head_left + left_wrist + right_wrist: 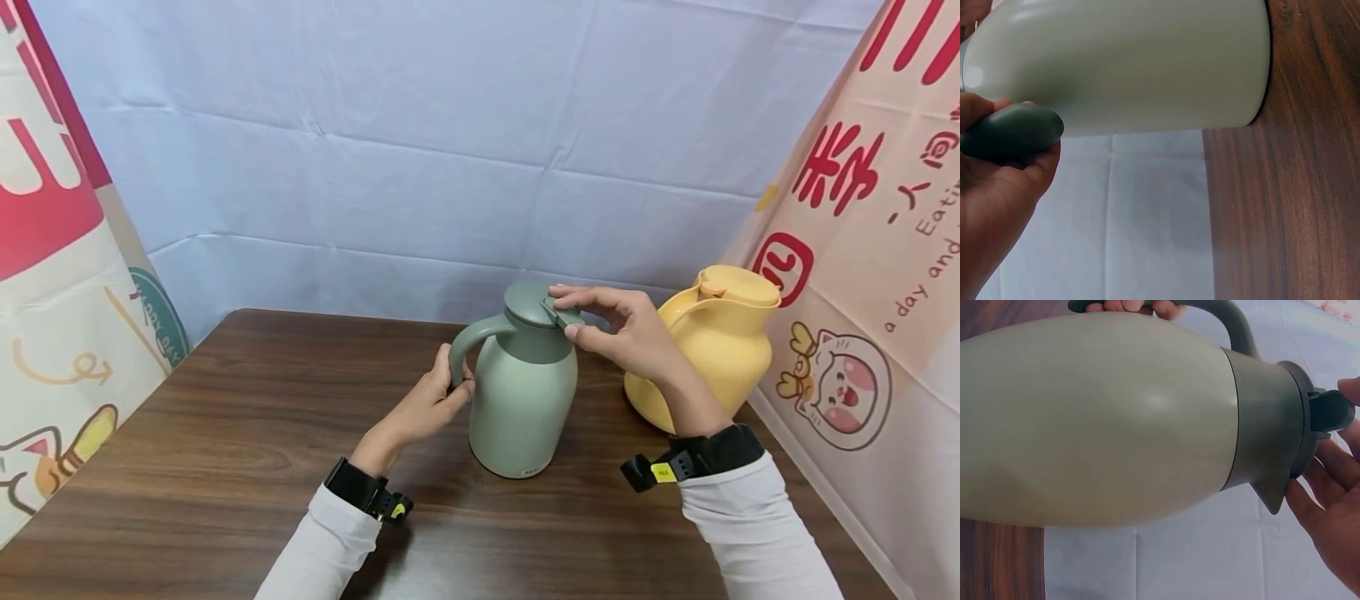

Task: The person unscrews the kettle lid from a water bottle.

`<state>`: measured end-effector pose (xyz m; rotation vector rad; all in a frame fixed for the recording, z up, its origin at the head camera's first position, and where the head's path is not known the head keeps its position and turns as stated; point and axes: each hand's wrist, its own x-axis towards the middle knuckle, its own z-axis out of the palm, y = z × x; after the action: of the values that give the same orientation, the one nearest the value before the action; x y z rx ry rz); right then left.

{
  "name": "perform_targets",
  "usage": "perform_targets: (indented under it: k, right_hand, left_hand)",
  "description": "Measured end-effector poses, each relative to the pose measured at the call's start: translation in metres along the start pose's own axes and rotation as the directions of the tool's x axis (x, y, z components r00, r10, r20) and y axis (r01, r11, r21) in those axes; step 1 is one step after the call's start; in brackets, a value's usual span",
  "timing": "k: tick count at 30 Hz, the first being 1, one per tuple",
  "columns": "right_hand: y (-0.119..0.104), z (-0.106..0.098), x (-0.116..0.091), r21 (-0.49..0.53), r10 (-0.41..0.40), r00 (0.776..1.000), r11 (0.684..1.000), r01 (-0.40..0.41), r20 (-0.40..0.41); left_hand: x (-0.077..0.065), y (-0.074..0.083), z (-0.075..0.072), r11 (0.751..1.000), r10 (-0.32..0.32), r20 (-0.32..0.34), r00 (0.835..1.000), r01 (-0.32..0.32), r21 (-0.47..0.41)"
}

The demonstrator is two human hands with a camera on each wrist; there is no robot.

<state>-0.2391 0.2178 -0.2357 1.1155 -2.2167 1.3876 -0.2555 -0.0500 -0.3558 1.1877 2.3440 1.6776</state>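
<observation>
Green thermos jug (522, 408): stands upright; tabletop (247, 450) runs wide to left edge (168, 390).
Left hand (422, 402): is clamped on handle (468, 335).
Right hand (633, 333): pinches lid lever (1330, 411).
Yellow jug (727, 350): stands near, rightward.

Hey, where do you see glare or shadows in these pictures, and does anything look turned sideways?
Head view: pale sheen on the near part of the table, dark shadow beside the left sleeve; left wrist view: bright glare spot on the green jug, which appears sideways; right wrist view: soft highlight on its body, again sideways.
</observation>
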Motion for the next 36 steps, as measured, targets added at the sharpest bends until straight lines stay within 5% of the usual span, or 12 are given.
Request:
perform_targets:
  k: [9,16,26,36]
  right_hand:
    - [0.007,-0.005,-0.003,0.144,0.045,0.997,0.989,-0.036,-0.059]
    - [0.007,-0.008,-0.007,0.088,0.077,0.99,0.994,-0.067,-0.117]
    - [0.015,-0.021,-0.009,0.189,0.135,0.987,0.975,-0.116,-0.091]
    - [0.022,-0.021,-0.009,0.173,0.169,0.966,0.976,-0.136,-0.195]
  left_hand:
    - [0.0,0.0,0.0,1.0,0.002,-0.004,1.0,-0.003,-0.009]
    - [0.0,0.001,0.0,1.0,-0.001,0.008,1.0,0.001,-0.02]
    - [0.0,0.005,-0.002,0.999,-0.034,0.003,0.999,0.034,-0.024]
    - [0.0,0.0,0.0,0.999,-0.026,0.007,1.0,0.026,-0.027]
